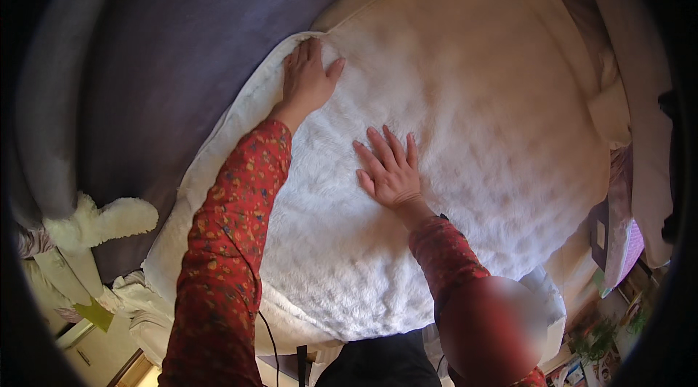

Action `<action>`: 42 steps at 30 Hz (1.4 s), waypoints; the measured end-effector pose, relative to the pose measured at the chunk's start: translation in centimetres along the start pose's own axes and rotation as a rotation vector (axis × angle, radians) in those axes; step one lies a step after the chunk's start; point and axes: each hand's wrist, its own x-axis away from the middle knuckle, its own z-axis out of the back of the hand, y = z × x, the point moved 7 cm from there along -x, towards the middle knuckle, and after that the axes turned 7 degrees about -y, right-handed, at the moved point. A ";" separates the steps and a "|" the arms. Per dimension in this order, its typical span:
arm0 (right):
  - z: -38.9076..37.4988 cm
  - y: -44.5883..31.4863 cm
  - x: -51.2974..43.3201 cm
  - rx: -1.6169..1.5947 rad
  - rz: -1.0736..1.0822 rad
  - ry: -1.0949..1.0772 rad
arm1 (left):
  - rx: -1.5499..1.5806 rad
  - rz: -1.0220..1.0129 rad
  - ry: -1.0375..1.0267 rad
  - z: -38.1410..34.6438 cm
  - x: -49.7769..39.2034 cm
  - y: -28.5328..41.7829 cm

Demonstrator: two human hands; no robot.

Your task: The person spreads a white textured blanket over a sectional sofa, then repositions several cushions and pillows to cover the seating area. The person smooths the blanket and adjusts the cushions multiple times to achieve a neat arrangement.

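A white, plush fleece cover [338, 212] lies spread over a wide padded surface, with shallow ripples across it. My left hand [312, 71] rests flat on its far left part, fingertips at the raised hemmed edge [262, 73] and thumb held apart. Lower and to the right, my right hand [388, 169] lies on the pile with its fingers spread. Neither hand holds anything. Red floral sleeves cover both forearms; a round blurred patch hides part of the right one.
Grey-purple upholstery [147, 81], apparently of a sofa, borders the cover on the left. A fluffy cream piece [122, 218] hangs by the grey padded arm [49, 114]. Folded pale cloth [144, 313] bunches at lower left. A green plant [597, 338] and clutter stand at lower right. A dark cable [271, 332] dangles near me.
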 end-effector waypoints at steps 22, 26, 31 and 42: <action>-1.1 -0.9 0.6 0.212 0.039 0.078 | 0.154 0.133 -0.106 -2.2 36.8 3.4; -0.4 -1.9 0.5 0.262 0.062 0.091 | 0.211 0.254 -0.140 -3.0 46.6 3.0; -0.1 -2.7 1.8 0.350 0.032 -0.014 | 0.179 0.375 -0.130 -4.5 50.2 3.1; 4.1 2.8 17.0 0.270 0.019 -0.352 | 0.273 0.647 -0.133 -6.3 55.1 5.3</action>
